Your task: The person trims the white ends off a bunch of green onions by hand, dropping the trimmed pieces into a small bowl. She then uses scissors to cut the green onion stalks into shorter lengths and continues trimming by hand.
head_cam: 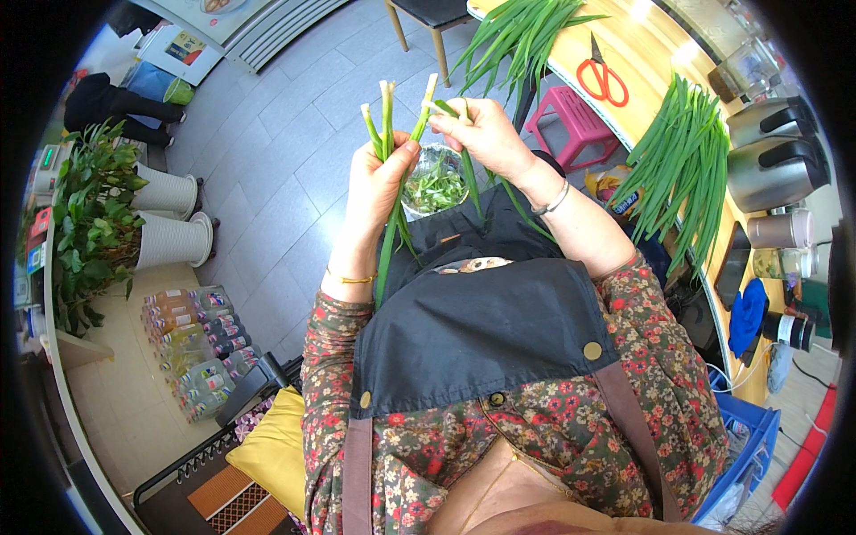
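Note:
My left hand (pixel 382 175) grips several green onion stalks (pixel 387 120), their pale ends pointing up and the green leaves hanging down past the wrist. Close beside it, my right hand (pixel 483 132) pinches a strip of green onion leaf (pixel 471 177) near the pale end of one stalk. Below both hands stands a bin (pixel 438 184) with green leaf scraps inside. At the right, two bunches of green onions lie on a wooden counter, a far bunch (pixel 528 40) and a nearer bunch (pixel 682 157). Scissors with red handles (pixel 603 80) lie between them.
Metal jugs (pixel 769 170), a tumbler (pixel 779 229) and a dark phone or tablet (pixel 732 264) stand or lie along the counter (pixel 645 50). A pink plastic stool (pixel 576 124) is beneath it. Potted plants (pixel 97 221) and packed bottles (pixel 200 341) are at left. Another person (pixel 117 107) is beyond.

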The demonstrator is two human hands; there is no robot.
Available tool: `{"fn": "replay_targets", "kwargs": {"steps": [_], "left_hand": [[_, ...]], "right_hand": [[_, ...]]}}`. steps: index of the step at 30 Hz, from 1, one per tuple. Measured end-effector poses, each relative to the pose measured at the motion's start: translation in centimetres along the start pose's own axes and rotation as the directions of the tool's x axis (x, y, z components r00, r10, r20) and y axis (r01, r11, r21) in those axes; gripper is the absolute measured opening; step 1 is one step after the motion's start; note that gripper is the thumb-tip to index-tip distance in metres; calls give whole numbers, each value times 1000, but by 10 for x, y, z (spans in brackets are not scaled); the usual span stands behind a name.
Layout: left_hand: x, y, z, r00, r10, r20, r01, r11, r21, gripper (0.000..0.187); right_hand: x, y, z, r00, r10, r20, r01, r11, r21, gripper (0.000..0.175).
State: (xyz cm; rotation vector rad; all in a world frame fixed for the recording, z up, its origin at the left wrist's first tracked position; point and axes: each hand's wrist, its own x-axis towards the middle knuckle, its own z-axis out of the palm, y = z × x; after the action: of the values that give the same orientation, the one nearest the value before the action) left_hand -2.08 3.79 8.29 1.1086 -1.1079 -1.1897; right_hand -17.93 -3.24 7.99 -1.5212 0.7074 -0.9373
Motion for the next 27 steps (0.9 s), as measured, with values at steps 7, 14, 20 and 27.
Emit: {"fn": "replay_targets", "kwargs": {"steps": [7,14,20,27], "left_hand": [[-5,4,0,997,-58,45,58,998,4,13],[-11,4,-5,981,-140,131,151,986,-76,12],[-15,-1,-11,976,-156,152,171,981,-91,12],[-25,-7,-24,992,-123,-14,122,991,-49,11]], "right_hand": [[8,10,-9,955,-193,-226,143,965,-221,22],[16,19,-20,876,-282,-392,150,930,-334,22],[26,27,-32,808,-243,-537,76,946,-314,22],[30,26,-72,898,146,-416,-45,969,243,19]]}}
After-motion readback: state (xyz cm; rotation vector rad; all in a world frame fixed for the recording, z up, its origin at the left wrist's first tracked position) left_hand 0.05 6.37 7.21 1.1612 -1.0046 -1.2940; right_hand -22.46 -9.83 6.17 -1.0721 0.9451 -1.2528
